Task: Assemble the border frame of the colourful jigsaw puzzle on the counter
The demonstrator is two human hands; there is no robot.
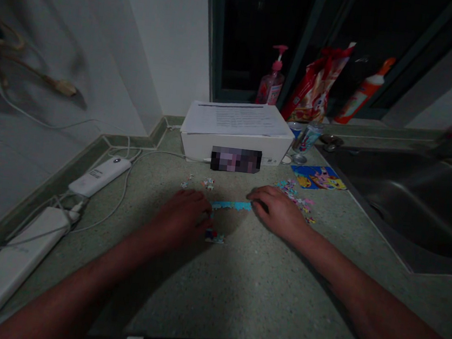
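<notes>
A partly joined jigsaw puzzle [232,205] lies on the counter, with a light blue strip along its top and darker pieces [214,236] at its lower left. My left hand [184,215] curls over the puzzle's left side, its fingers hiding that edge. At the strip's right end, the thumb and fingertips of my right hand [278,209] close round the corner. Loose jigsaw pieces [289,186] are heaped just beyond my right hand. A few more pieces [208,184] sit above my left hand.
Behind the puzzle stands a white box [196,143] with a paper on top; a phone [235,160] leans against it. A colourful picture card [318,178] lies near the sink [393,205]. Cans [309,137] stand at the back. A power strip [16,254] and cables occupy the left.
</notes>
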